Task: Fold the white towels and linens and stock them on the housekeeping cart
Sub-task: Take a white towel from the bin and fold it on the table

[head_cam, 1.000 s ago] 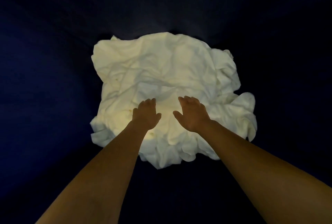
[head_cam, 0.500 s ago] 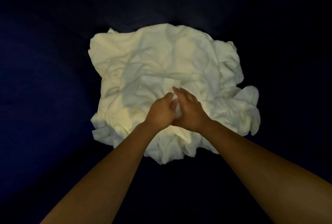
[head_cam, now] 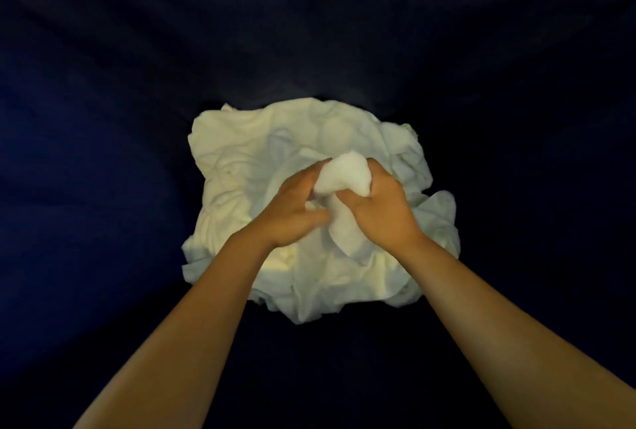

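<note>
Head view shows left hand and right hand gripping one white towel above the crumpled linen pile on dark blue cloth; next, I judge, lifting it free and spreading it.

Worn on the head, one wide-angle view only. Looks forward and steeply down along both bare forearms, entering from the bottom corners and converging just below centre. Near enough to fill much of the lower half with arms. Frames the left hand and right hand close together mid-picture, both gripping a towel above the pile. Takes in the whole pile, centred, with dark cloth around it on every side and across the upper third. Bows the cloth's folds outward toward the edges.
</note>
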### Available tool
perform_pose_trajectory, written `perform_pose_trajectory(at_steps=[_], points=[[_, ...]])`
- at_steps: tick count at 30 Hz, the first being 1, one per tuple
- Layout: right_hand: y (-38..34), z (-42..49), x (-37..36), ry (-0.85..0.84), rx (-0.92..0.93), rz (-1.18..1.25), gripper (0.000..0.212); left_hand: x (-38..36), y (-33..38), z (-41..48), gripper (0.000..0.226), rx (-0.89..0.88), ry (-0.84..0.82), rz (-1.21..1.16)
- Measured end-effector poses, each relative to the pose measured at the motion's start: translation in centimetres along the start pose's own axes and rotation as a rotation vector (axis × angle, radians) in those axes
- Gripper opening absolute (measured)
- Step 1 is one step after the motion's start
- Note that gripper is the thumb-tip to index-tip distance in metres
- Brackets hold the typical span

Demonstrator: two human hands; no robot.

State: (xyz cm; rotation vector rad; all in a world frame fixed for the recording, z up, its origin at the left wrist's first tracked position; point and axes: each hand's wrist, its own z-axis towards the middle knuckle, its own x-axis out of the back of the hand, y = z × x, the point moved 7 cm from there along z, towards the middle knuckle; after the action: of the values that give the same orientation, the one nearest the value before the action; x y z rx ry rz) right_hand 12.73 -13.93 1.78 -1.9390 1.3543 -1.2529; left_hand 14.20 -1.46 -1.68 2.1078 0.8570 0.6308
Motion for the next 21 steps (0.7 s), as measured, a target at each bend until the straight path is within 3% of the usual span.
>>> perform_pose_trajectory(at_steps=[2,3,5,8,12,16,18,21], points=[[-2.3,-1.5,1.9,0.028,0.013,0.099,0.020,-2.7,1.9,-1.9,0.105,-0.022,-0.140,0.070],[-3.6,-2.4,3.0,0.050,0.016,0.154,0.022,-3.8,3.2,-2.8,0.105,-0.019,-0.180,0.000],[-5.9,-4.2,5.5,0.096,0.042,0.234,0.026,-5.7,6.7,-4.4,0.084,-0.049,-0.158,-0.154],[-8.2,-7.2,9.3,0.142,0.090,0.314,0.026,-7.2,10.6,-6.6,0.038,-0.030,0.055,-0.272],[-9.7,-11.9,13.8,0.152,0.162,0.371,0.043,-9.6,16.0,-10.2,0.014,-0.044,0.313,-0.299],[-7.4,-17.0,16.1,0.032,0.211,0.417,0.066,-11.0,22.2,-14.8,0.007,-0.173,0.455,-0.246],[-6.1,-20.1,17.7,-0.002,0.238,0.417,0.089,-12.0,25.8,-16.9,0.009,-0.178,0.432,-0.320],[-5.4,-23.4,20.2,-0.034,0.273,0.374,0.097,-14.6,29.7,-19.4,0.054,-0.114,0.344,-0.447]])
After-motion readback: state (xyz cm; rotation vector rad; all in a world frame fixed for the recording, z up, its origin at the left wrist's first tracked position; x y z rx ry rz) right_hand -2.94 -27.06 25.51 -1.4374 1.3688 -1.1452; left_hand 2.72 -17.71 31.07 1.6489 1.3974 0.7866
